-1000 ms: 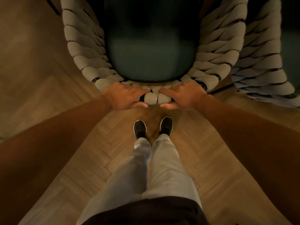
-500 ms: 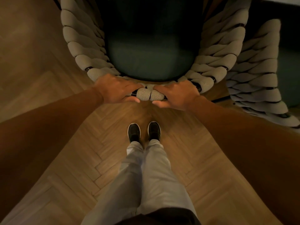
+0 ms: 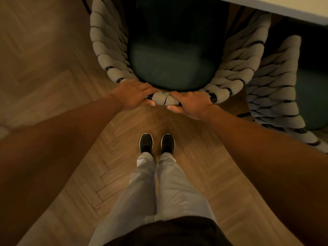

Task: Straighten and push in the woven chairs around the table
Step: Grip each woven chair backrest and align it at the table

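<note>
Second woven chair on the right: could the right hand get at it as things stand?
Probably yes. The right hand grips the near chair's back rail, and the second woven chair stands right beside it, nothing between; it must release its grip first.

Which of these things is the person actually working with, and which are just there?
Part of the job:
- woven chair, gripped at its back rail by the left hand and right hand
- second woven chair beside it
- table edge, top right

Just there:
- herringbone floor
- shoes
</note>
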{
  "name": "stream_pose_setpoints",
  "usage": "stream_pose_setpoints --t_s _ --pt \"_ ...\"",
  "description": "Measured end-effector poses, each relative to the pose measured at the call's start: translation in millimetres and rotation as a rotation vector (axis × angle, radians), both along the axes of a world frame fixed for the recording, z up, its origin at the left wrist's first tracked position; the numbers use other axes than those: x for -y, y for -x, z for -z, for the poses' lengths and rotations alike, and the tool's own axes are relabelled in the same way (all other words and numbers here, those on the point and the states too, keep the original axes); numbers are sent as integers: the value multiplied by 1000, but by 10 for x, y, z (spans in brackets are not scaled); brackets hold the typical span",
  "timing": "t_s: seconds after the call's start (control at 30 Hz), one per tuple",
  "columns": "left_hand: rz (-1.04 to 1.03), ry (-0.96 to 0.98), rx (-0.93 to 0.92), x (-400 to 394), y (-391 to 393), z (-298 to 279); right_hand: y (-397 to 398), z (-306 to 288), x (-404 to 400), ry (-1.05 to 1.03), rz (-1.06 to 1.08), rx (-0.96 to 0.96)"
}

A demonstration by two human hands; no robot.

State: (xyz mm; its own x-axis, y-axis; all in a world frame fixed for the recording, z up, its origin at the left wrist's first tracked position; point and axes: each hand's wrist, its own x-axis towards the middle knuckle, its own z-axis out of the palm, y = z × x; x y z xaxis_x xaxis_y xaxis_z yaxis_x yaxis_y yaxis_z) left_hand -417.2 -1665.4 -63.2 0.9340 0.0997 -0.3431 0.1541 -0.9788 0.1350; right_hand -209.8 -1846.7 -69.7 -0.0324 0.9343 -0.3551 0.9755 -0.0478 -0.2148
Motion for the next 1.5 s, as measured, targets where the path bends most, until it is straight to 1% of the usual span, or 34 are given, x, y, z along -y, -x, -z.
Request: stream_pose_setpoints --t_s 0.13,0.3,0.47,0.73,0.83,0.93,1.13,1.23,1.5 --pt "-151 33 -78 232 82 -163 78 -111 -6 165 33 -30" --pt "-374 174 -64 520 313 -474 187 -375 72 251 -21 -23" --pt "-483 206 -70 689 578 -678 284 -641 68 265 -100 -37" --pt "-759 248 -22 823 1045 -851 745 -1050 -280 201 -255 -32" --pt "-841 256 8 834 1305 -836 1003 -1192 -445 169 -319 -19" --pt "-929 250 32 832 1590 -803 1276 -1280 -663 207 -379 11" --pt "-1084 269 62 763 2298 -730 1914 -1222 -1186 216 -511 57" --pt "-1154 275 62 655 2723 -697 2327 -1142 -1464 215 -562 45" --pt "-1366 318 91 244 3982 -631 3637 -1017 -2198 227 -683 108"
